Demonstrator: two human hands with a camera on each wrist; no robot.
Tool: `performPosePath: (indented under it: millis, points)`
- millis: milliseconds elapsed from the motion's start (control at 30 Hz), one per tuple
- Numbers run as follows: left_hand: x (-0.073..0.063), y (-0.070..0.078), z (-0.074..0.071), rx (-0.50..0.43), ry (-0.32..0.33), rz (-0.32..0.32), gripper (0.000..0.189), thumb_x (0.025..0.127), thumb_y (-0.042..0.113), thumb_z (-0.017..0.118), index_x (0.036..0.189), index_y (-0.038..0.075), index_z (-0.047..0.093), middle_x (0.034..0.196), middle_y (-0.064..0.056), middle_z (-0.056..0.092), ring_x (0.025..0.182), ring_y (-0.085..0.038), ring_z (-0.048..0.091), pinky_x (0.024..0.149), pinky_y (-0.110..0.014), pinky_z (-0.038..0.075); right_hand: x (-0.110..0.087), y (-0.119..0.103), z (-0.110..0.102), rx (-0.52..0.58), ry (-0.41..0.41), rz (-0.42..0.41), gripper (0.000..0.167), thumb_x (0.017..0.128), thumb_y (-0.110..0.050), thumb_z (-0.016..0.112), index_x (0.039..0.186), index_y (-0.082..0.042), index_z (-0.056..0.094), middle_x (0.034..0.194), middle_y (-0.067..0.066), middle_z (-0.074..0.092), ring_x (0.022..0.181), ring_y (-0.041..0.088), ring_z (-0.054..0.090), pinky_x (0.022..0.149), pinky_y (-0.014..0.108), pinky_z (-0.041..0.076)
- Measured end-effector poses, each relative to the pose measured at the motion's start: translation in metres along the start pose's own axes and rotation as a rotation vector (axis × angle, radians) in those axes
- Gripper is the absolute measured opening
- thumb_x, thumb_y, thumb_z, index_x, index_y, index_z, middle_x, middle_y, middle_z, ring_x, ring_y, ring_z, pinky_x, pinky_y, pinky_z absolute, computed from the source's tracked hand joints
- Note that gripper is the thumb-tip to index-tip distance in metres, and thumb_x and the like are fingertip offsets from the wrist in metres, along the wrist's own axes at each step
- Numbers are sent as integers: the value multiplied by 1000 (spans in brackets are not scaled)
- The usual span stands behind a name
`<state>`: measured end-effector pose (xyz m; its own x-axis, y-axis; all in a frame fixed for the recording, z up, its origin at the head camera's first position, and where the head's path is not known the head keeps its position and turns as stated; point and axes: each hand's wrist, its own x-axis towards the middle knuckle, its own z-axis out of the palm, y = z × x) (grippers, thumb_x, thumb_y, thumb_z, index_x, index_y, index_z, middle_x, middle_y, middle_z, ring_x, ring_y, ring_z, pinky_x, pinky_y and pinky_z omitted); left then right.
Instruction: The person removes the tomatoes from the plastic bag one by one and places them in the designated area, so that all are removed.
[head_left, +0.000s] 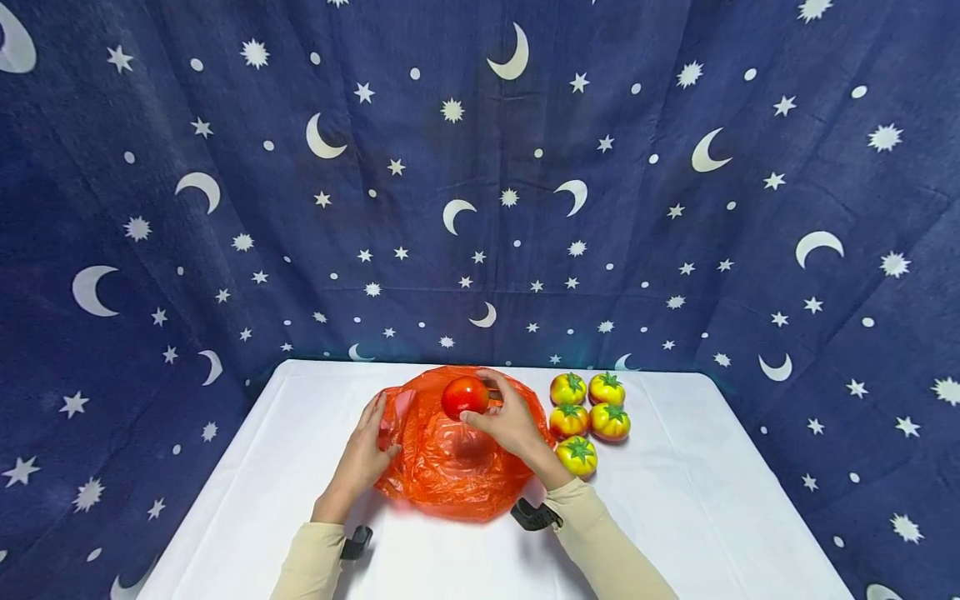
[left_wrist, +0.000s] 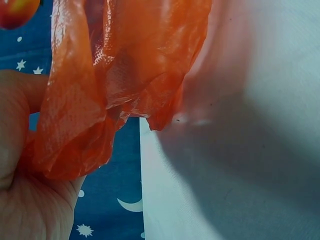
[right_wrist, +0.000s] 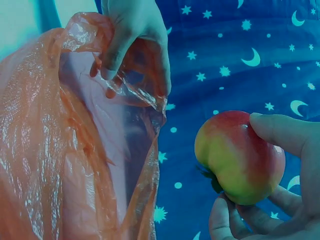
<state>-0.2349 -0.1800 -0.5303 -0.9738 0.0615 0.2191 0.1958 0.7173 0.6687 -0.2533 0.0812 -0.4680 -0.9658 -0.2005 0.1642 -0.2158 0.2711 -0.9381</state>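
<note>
A red and yellow tomato with a green calyx is pinched between the thumb and fingers of my right hand. It is held up over the thin orange-red plastic bag, beside the bag's mouth in the right wrist view, where its yellow side shows. My left hand grips the left edge of the bag; thumb and fingers pinch the rim and hold the mouth apart. The left wrist view has crumpled bag film hanging over the palm, hiding part of the fingers.
Several yellow-and-red tomatoes with green tops stand in two columns just right of the bag. A white cloth covers the table. Behind it hangs a dark blue curtain with moons and stars.
</note>
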Motion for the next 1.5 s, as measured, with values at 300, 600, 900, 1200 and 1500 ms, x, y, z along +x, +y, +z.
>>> performPosePath:
  millis: [300, 600, 900, 1200, 1500]
  points:
    - [0, -3, 1, -14, 6, 16, 98, 77, 1, 79, 156, 3, 21, 161, -16, 23, 132, -42, 48, 111, -55, 40, -11, -5, -18, -31, 56, 9, 66, 75, -22, 84, 135, -21, 55, 122, 7, 63, 109, 24, 58, 91, 37, 57]
    - [2, -2, -1, -6, 1, 6, 98, 77, 2, 78, 157, 5, 20, 162, -16, 23, 126, -41, 53, 110, -55, 41, -18, -2, -34, -35, 61, 40, 68, 76, -23, 83, 138, -21, 54, 124, 6, 62, 110, 24, 56, 92, 38, 56]
    - [2, -1, 1, -8, -4, -5, 97, 77, 1, 77, 156, 4, 21, 161, -17, 23, 125, -41, 54, 110, -55, 41, -26, 6, -49, 34, 51, 75, 66, 78, -25, 82, 137, -20, 53, 131, 9, 57, 118, 29, 59, 93, 38, 58]
    - [3, -3, 1, -6, 1, -4, 97, 77, 1, 78, 156, 4, 21, 161, -18, 23, 136, -44, 44, 111, -56, 38, -30, 14, -57, 69, 76, 120, 64, 78, -22, 81, 135, -26, 53, 135, 8, 55, 122, 32, 57, 92, 42, 58]
    - [3, -4, 0, -16, 3, 4, 97, 77, 0, 78, 156, 3, 21, 161, -17, 23, 135, -44, 45, 112, -55, 38, -36, 18, -67, -3, 70, 128, 67, 80, -25, 80, 139, -32, 49, 140, 7, 52, 128, 33, 52, 99, 43, 54]
